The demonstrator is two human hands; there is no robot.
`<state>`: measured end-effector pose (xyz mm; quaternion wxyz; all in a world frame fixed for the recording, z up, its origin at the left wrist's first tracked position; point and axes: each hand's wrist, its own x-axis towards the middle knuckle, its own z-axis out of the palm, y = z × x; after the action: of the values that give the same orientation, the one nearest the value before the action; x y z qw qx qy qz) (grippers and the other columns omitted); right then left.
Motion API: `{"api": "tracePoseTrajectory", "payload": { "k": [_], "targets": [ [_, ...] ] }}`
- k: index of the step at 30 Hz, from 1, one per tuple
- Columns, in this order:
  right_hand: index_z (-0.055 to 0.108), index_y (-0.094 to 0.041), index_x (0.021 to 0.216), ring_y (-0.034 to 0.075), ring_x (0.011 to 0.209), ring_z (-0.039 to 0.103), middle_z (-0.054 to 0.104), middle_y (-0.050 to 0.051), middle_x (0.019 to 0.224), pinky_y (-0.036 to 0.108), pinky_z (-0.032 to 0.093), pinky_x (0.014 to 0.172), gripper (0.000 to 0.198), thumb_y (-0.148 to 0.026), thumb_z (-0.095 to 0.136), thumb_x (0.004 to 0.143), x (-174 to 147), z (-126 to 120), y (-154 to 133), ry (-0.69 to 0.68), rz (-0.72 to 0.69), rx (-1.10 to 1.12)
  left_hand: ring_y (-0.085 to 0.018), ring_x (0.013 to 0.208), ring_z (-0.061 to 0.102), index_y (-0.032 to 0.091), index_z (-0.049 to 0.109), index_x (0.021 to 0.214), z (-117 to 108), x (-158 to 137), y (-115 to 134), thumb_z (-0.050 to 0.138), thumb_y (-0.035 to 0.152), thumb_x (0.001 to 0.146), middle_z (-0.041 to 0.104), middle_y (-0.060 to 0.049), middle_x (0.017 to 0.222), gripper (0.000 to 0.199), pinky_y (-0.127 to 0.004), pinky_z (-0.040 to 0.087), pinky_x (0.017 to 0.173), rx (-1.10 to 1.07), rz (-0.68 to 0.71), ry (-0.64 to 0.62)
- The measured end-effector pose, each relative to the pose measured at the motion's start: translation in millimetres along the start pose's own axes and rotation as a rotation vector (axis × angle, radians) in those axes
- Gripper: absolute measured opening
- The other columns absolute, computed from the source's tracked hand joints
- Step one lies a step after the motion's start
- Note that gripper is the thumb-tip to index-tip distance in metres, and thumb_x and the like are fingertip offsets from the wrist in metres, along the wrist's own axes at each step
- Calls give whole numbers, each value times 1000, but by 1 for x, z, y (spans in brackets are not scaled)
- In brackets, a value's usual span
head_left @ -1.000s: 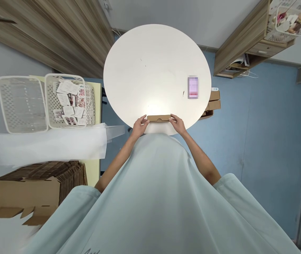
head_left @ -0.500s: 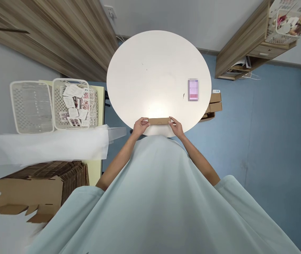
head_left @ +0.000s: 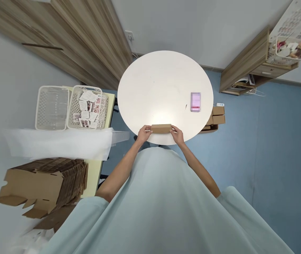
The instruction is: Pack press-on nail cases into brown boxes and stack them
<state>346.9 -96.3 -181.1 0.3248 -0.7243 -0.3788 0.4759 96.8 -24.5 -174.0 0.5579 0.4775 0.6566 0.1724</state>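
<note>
A small brown cardboard box (head_left: 161, 129) is held level between my two hands over the near edge of the round white table (head_left: 163, 77). My left hand (head_left: 143, 134) grips its left end, thumb and fingers closed on the corner. At the opposite end my right hand (head_left: 177, 135) pinches the cardboard the same way. The box looks closed; its underside and whatever is inside are hidden. A phone-like rectangle with a pixelated pink face (head_left: 195, 102) lies on the table to the right.
Left, a side table (head_left: 92, 180) bears an empty-looking basket (head_left: 52, 109), a basket of small packets (head_left: 72, 120), white sheeting (head_left: 60, 143) and stacked flat cardboard (head_left: 39, 183). Brown boxes (head_left: 218, 115) stand right of the round table. A wooden cabinet (head_left: 245, 67) is at far right.
The box has tilted between my hands, so a top face and a front face now show. The whole view has shifted, with the table lower in it. Both hands keep their hold.
</note>
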Motion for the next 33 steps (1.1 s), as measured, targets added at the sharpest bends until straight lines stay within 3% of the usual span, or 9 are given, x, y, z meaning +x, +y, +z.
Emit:
{"api": "tracePoseTrajectory", "payload": {
  "k": [3,7,14,19,25,33],
  "targets": [
    [73,-18,150,30,139,71,71,16,158,49,62,118,62,-57,62,103,2,-4,13,46,-66,67,-27,113,81,20,71,130,14,-7,0,81,21,88,79,-15,138,43,-50,63,112,-12,13,33],
    [75,-19,147,32,137,72,75,15,153,53,60,120,63,-55,68,96,-9,-8,40,56,-65,104,-32,121,81,17,69,144,31,-20,-7,84,21,89,77,-18,144,56,-50,61,115,-14,-59,38],
    [83,-16,122,36,126,79,84,19,132,54,60,117,56,-59,78,86,-38,-7,77,89,79,138,-35,116,81,16,80,117,53,-51,-33,90,16,78,82,-17,132,40,-51,61,114,-56,-154,16],
    [82,-19,101,36,122,79,87,17,120,54,60,116,51,-60,91,72,-51,-17,86,67,143,264,-31,112,81,15,75,121,76,-79,-52,84,18,84,81,-19,132,37,-51,65,105,-159,-173,66],
    [80,-19,105,29,108,82,87,12,110,51,64,110,57,-55,100,66,-92,-46,105,15,271,414,-27,111,80,16,72,128,104,-118,-69,82,26,91,78,-18,138,39,-43,68,97,-341,-102,106],
    [80,-20,107,28,106,84,87,10,107,51,64,114,51,-47,102,71,-163,-116,141,115,210,492,-29,119,77,17,75,124,167,-157,-72,87,45,87,78,-16,135,47,-47,65,109,-439,85,8]
  ]
}}
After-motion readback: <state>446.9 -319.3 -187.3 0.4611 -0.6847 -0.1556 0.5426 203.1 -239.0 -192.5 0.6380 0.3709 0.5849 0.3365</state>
